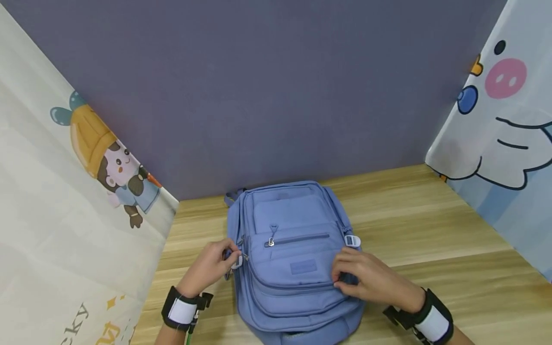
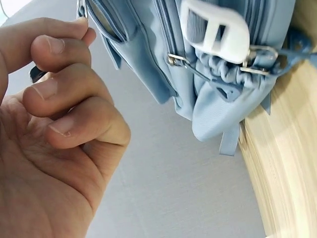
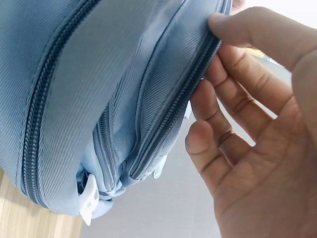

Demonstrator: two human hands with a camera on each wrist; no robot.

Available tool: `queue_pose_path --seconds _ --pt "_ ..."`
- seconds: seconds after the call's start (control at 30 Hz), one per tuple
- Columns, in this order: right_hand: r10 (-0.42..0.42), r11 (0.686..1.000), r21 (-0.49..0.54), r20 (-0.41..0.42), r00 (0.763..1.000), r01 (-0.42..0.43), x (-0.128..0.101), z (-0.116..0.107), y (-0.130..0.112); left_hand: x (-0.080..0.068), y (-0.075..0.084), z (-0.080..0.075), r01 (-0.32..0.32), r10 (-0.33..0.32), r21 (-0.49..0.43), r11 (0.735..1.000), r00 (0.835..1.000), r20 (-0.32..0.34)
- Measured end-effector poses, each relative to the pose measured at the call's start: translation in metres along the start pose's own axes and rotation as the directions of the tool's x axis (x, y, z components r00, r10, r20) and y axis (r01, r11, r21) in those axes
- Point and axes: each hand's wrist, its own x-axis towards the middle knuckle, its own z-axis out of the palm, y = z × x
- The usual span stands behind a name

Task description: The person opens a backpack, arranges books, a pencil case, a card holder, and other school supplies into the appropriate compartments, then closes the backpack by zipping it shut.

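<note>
A blue backpack [image 1: 284, 215] lies on its back on the wooden table, front pockets facing up. At its left side my left hand [image 1: 211, 266] pinches a small metal zipper pull [image 2: 82, 9] between thumb and index finger, the other fingers curled. My right hand [image 1: 358, 273] holds the lower right edge of the front pocket, thumb on one side of the closed zipper seam [image 3: 198, 67] and fingers on the other. A second zipper pull [image 2: 177, 60] with a blue cord hangs by the left side pocket. White buckles [image 1: 352, 241] sit on both sides of the bag.
The wooden tabletop [image 1: 414, 215] extends to both sides of the bag. Behind it stands a plain grey-purple panel [image 1: 276, 96]. Cartoon-printed white cloths border the left [image 1: 51, 191] and right [image 1: 509, 143]. A black band with a white patch [image 1: 183, 310] wraps the left wrist.
</note>
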Motion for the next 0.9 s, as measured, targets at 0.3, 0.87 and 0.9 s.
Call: queue_pose_path --seconds 0.3,0.87,0.9 --pt "0.0 1.0 0.017 0.015 1.0 -0.001 -0.001 0.003 -0.002 0.025 -0.017 -0.005 -0.003 0.005 0.026 1.0 0.998 -0.057" --pt "0.012 0.999 0.047 0.068 0.998 -0.015 -0.002 0.003 -0.002 0.048 -0.031 -0.005 0.027 -0.027 -0.018 0.999 1.0 0.003" --pt "0.017 0.998 0.053 0.087 0.996 -0.022 -0.002 0.002 -0.002 0.049 -0.031 -0.005 0.029 -0.029 -0.005 1.0 1.0 0.002"
